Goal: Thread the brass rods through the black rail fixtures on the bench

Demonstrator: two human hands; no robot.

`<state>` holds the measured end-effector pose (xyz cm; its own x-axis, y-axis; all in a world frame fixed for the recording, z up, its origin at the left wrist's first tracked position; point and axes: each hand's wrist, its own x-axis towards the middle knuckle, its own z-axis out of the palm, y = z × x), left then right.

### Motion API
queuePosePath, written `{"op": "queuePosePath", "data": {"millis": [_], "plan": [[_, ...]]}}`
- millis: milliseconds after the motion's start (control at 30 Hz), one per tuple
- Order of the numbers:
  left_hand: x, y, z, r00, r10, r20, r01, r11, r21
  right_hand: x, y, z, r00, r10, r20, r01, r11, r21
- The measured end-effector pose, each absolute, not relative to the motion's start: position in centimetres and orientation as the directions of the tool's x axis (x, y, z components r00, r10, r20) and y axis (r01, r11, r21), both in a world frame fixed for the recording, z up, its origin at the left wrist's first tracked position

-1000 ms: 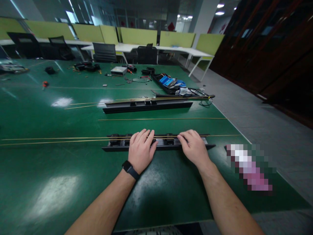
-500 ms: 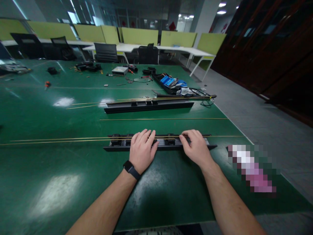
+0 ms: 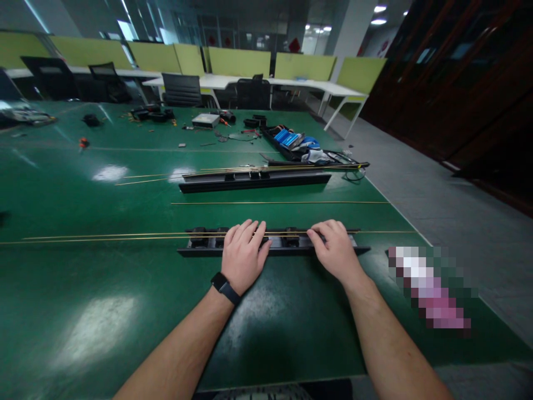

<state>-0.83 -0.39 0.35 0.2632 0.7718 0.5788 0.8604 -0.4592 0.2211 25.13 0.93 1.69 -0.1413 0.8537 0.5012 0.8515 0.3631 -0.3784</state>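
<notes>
A black channel-shaped rail (image 3: 270, 253) lies lengthwise in front of me, with several black blocks (image 3: 199, 238) set along its inside. Thin brass-coloured rods (image 3: 125, 238) run along its top and stick out far to the left; one also reaches past the right end. My left hand (image 3: 244, 253) rests palm down over the rail's middle, fingers stretched across the rods, hiding what is beneath. Toward the right end, my right hand (image 3: 335, 250) pinches a rod between thumb and forefinger. The other right-hand fingers are curled.
Farther back on the green table (image 3: 104, 211) lie a single rod (image 3: 278, 203) and a second black rail (image 3: 254, 183) with rods over it. Behind are a black tray (image 3: 287, 147) with blue items and a white box (image 3: 205, 120). A pixelated patch (image 3: 431, 289) covers something at right.
Both hands keep their places on the rail and rods. Only the view has shifted very slightly.
</notes>
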Motion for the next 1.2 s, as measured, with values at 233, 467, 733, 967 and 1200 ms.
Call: {"op": "queuePosePath", "data": {"millis": [233,467,733,967,1200], "plan": [[-0.85,-0.36,0.43,0.266,0.776,0.572,0.859,-0.46,0.224,25.37,0.99,1.6,-0.134,0.866,0.483,0.865,0.339,-0.368],[-0.92,-0.44,0.39,0.267,0.77,0.579,0.859,-0.462,0.219,25.52,1.15,1.49,-0.129,0.856,0.501,0.88,0.332,-0.341],[-0.91,-0.35,0.39,0.266,0.768,0.582,0.864,-0.458,0.209,25.66,1.23,1.25,-0.112,0.854,0.508,0.896,0.308,-0.319],[-0.94,-0.38,0.25,0.267,0.768,0.583,0.865,-0.457,0.207,25.99,1.37,1.24,-0.096,0.842,0.531,0.902,0.299,-0.312],[-0.89,-0.38,0.49,0.271,0.758,0.593,0.867,-0.46,0.192,25.35,1.2,1.56,-0.081,0.822,0.564,0.885,0.32,-0.338]]}}
